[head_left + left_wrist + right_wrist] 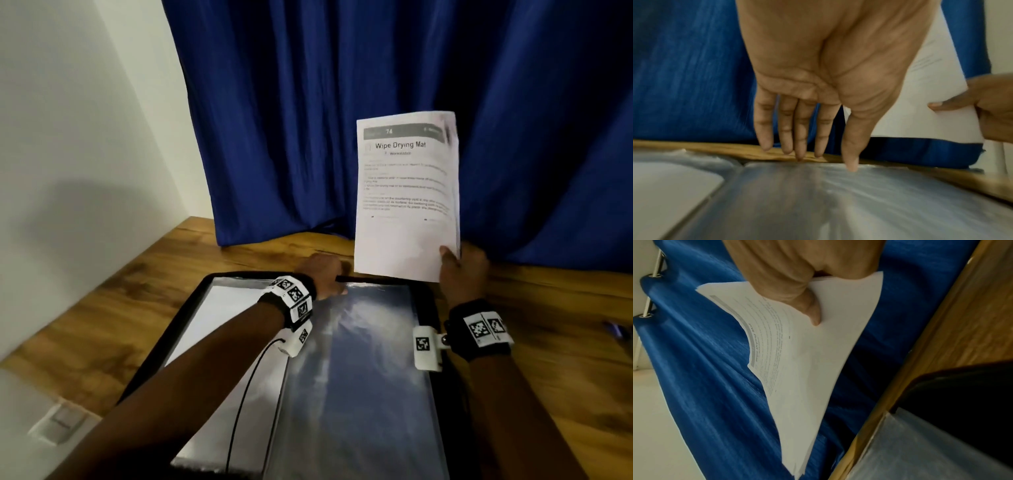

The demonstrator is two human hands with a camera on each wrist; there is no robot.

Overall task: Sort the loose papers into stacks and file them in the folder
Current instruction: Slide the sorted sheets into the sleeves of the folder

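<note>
Now the right hand (462, 270) pinches a white printed stack of papers (407, 195) by its lower corner, upright above the far edge of the open black folder (430, 301) on the wooden table (548, 308). The left hand (322, 274), fingers straight and close together, rests at the clear plastic sleeve (359, 377) mouth. Likely next: lift that mouth open, square the sheets, then slide them in bottom edge first.

bare forearms, no sleeves. black wristbands (479, 329) with white square-code marker blocks (295, 301), white clip-on camera housing (425, 347), thin black cable (246, 394) along left arm.
</note>
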